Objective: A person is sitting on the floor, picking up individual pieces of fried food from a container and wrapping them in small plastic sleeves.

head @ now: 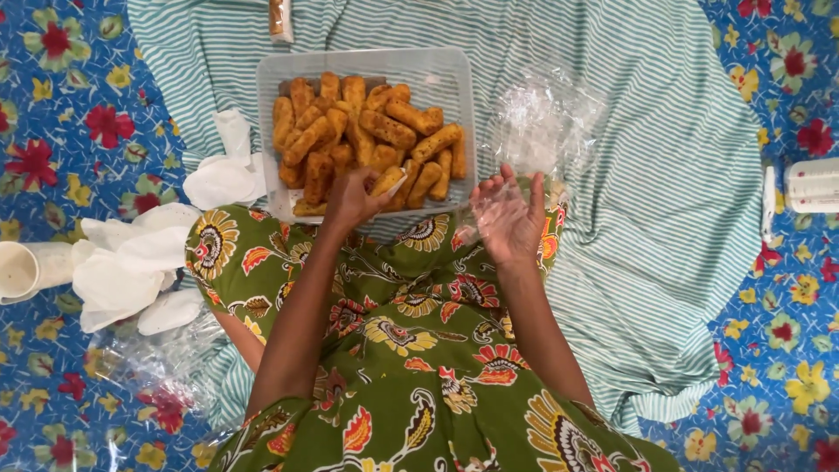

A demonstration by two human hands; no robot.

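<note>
Seen from the head camera, the left hand (351,199) pinches one golden-brown fried stick (388,181) at the near edge of the clear rectangular plastic tray (446,74) heaped with such sticks. The right hand (509,217) is spread open, palm up, with a thin clear plastic bag (542,122) over its fingers, just right of the tray on the green-and-white striped cloth (664,192).

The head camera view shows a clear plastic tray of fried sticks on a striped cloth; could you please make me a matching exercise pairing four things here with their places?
Things:
1. clear plastic tray of golden fried sticks
2. left hand
3. right hand
4. white plastic cup lying on its side

Places:
A. at the far left edge, on the blue flowered mat
B. open, palm up, with a clear plastic bag on it
C. on the green-and-white striped cloth
D. at the tray's near edge, pinching one fried stick

Pairs: 1-C, 2-D, 3-B, 4-A
</note>
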